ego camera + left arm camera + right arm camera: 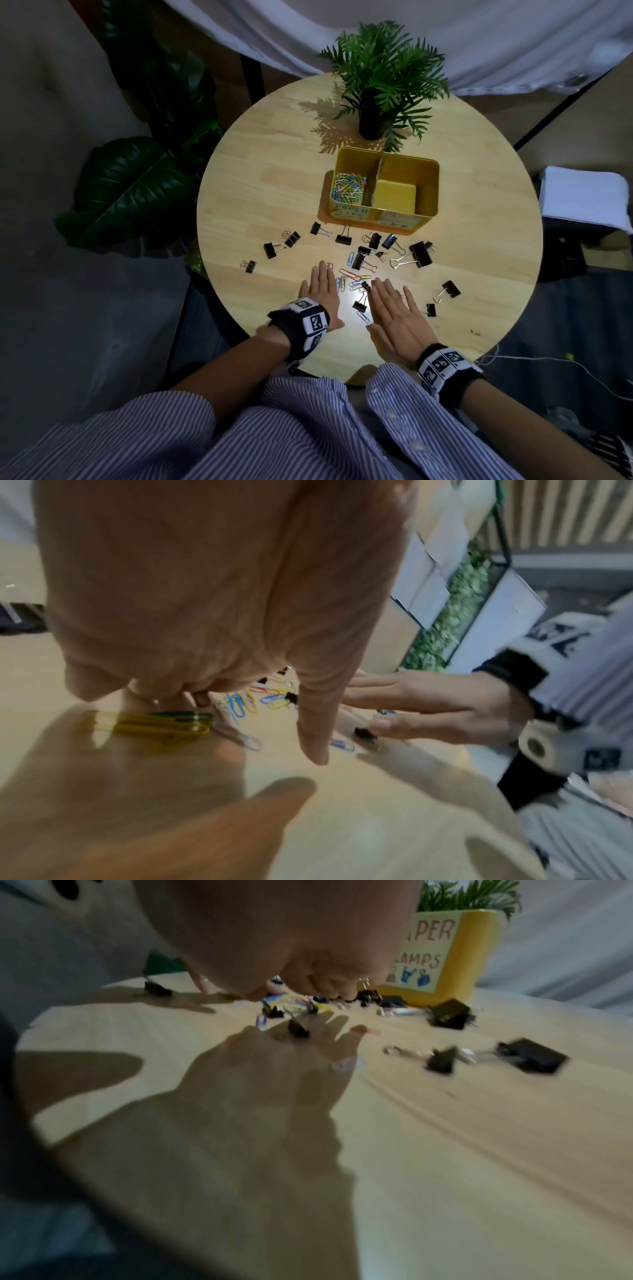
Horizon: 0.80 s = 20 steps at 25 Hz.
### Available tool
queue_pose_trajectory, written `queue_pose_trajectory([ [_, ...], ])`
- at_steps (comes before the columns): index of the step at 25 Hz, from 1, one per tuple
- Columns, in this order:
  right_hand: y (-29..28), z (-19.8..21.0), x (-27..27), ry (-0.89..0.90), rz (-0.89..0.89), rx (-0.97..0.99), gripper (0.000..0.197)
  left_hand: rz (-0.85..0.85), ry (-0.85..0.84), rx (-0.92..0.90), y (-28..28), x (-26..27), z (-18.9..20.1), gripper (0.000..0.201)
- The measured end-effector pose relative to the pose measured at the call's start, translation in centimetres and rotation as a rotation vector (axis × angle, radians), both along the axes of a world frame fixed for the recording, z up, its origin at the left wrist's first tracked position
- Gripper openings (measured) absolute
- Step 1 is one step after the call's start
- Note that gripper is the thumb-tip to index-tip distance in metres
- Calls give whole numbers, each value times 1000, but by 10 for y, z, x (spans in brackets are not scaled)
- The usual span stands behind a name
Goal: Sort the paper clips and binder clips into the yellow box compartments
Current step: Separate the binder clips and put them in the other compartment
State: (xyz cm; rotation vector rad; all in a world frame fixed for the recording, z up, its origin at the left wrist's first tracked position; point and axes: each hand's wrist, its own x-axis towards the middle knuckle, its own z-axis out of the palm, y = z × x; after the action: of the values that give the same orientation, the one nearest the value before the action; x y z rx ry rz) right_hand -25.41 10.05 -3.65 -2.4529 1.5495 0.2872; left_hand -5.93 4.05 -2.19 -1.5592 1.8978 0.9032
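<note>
Coloured paper clips [352, 278], loose, between our two flat hands on the counter [257, 212].
Left hand [321, 287] nearer; right hand [394, 310] spread, empty; yellow box [428, 192] lay beyond.

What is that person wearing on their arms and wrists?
Each wrist has a black band covered with white squares printed with black block patterns: one on the left wrist, one on the right wrist. Blue-and-white striped shirt sleeves are pushed up, leaving forearms bare. No gloves or rings show.
</note>
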Motion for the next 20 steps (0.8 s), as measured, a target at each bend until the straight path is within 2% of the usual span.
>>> queue_pose_trajectory([
  [4, 4, -3, -29, 52, -105, 5, 66, -205, -44, -141, -9, 4, 1, 107],
  [6, -3, 3, -27, 26, -138, -42, 62, -248, -16, -235, -15, 9, 6, 99],
  [9, 3, -1, -1, -107, 113, 1, 55, -279, 106, -300, -21, 17, 10, 78],
  [11, 11, -7, 7, -109, 285, 48, 54, -255, 239, -309, -22, 24, 7, 64],
  [12, 11, -9, 2, -88, 311, 48, 54, -216, 314, -306, -23, 27, 6, 58],
  [14, 6, -6, -13, -44, 258, 21, 52, -148, 399, -277, -25, 31, 4, 45],
  [17, -4, 7, -30, -10, 117, -27, 47, -134, 423, -238, -31, 32, 8, 22],
  [19, -14, 13, -20, 1, 62, -36, 51, -89, 457, -273, -33, 36, 11, 21],
  [20, -20, 13, -10, 9, 45, -38, 54, -36, 472, -303, -33, 40, 12, 28],
])
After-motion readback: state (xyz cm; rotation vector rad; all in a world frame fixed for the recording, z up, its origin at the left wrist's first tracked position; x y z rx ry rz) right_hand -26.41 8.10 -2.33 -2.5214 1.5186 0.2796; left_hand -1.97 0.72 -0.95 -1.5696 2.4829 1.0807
